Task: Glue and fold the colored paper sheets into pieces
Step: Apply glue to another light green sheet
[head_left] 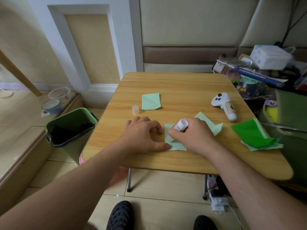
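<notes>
On the wooden worktop (182, 83) lie three pale green sheets, one stack of darker green paper (252, 135) at the right edge, and one loose cap (135, 109). The right hand (194, 135) grips one glue stick (180, 126), tip apparently pressed on the near-edge sheet (177, 146). The left hand (142, 135), fingers loosely curled, pins that sheet's left edge.
</notes>
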Demonstrator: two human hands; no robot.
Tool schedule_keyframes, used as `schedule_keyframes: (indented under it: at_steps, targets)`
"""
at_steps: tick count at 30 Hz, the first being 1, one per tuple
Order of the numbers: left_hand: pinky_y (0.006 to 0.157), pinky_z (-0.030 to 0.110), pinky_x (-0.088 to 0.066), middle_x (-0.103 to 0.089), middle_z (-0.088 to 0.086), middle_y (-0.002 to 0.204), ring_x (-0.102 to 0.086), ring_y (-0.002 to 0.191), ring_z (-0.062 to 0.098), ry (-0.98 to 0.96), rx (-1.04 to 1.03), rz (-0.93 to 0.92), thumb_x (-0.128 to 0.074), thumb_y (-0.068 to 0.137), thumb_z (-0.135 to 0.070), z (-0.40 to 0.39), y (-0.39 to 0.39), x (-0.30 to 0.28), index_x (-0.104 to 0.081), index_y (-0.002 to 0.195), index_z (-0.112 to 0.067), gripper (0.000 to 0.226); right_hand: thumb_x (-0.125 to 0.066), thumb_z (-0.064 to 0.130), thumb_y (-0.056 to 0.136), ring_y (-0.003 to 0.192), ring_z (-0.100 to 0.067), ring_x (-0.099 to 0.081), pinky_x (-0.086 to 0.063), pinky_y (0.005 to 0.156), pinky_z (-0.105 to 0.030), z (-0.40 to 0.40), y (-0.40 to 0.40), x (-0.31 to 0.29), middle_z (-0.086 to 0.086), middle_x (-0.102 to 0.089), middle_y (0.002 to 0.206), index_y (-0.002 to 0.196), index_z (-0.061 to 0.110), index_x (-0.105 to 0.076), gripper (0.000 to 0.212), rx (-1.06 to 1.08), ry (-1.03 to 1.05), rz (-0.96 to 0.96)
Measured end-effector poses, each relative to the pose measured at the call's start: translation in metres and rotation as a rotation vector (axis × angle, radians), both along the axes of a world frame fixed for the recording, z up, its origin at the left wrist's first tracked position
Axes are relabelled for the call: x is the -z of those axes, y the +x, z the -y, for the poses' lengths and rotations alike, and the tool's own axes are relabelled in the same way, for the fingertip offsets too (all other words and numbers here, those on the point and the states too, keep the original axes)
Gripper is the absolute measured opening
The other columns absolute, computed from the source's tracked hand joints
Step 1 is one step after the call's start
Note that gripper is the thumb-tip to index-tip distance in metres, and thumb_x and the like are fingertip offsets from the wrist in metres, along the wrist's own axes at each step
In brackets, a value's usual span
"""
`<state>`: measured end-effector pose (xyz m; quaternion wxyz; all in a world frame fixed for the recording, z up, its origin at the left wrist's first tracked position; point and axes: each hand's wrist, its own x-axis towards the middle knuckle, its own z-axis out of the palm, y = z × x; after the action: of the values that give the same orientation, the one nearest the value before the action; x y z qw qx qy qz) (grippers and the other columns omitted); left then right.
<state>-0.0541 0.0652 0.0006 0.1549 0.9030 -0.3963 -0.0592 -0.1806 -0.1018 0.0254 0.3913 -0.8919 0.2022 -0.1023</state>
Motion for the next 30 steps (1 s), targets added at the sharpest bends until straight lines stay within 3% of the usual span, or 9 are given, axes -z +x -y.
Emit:
schedule_keyframes:
  at_steps: [5, 12, 20, 25, 30]
  targets:
    - [0.099, 0.038, -0.033, -0.047, -0.022, 0.099, -0.043, 0.105, 0.013, 0.012, 0.016, -0.016, -0.058, 0.052, -0.095, -0.002, 0.002, 0.000, -0.058, 0.102, -0.051, 0.067, -0.073, 0.034, 0.081, 0.068, -0.013, -0.064, -0.053, 0.061, -0.033, 0.010, -0.007, -0.007, 0.008, -0.071, 0.071, 0.073, 0.020, -0.069, 0.016, 0.028, -0.064, -0.047]
    - [0.100, 0.038, -0.033, -0.047, -0.022, 0.102, -0.042, 0.106, 0.012, 0.012, 0.038, -0.030, -0.064, 0.055, -0.092, -0.003, 0.003, -0.002, -0.059, 0.105, -0.051, 0.065, -0.070, 0.034, 0.077, 0.076, -0.015, -0.065, -0.056, 0.068, -0.039, 0.024, -0.013, -0.011, 0.008, -0.071, 0.071, 0.070, 0.021, -0.068, 0.015, 0.043, -0.106, -0.077]
    - [0.100, 0.038, -0.033, -0.047, -0.022, 0.101, -0.042, 0.106, 0.012, 0.023, 0.036, -0.029, -0.058, 0.051, -0.097, -0.003, 0.005, -0.001, -0.059, 0.105, -0.051, 0.071, -0.069, 0.031, 0.077, 0.073, -0.020, -0.059, -0.049, 0.058, -0.034, 0.015, -0.008, -0.010, -0.002, -0.067, 0.071, 0.073, 0.014, -0.064, 0.018, 0.087, -0.169, -0.030]
    - [0.099, 0.038, -0.033, -0.048, -0.021, 0.100, -0.042, 0.106, 0.012, 0.021, 0.035, -0.021, -0.060, 0.053, -0.096, -0.002, 0.004, 0.000, -0.058, 0.104, -0.052, 0.067, -0.072, 0.035, 0.086, 0.068, -0.007, -0.062, -0.043, 0.053, -0.018, 0.002, -0.003, -0.007, 0.013, -0.070, 0.074, 0.076, 0.015, -0.070, 0.022, 0.029, 0.016, 0.030]
    - [0.098, 0.037, -0.033, -0.048, -0.021, 0.100, -0.043, 0.105, 0.012, 0.008, 0.034, -0.020, -0.061, 0.052, -0.094, -0.002, 0.004, 0.001, -0.058, 0.104, -0.052, 0.067, -0.076, 0.044, 0.085, 0.060, -0.002, -0.056, -0.042, 0.053, -0.021, -0.004, 0.000, -0.001, 0.010, -0.069, 0.072, 0.079, 0.023, -0.072, 0.022, 0.004, 0.021, -0.008]
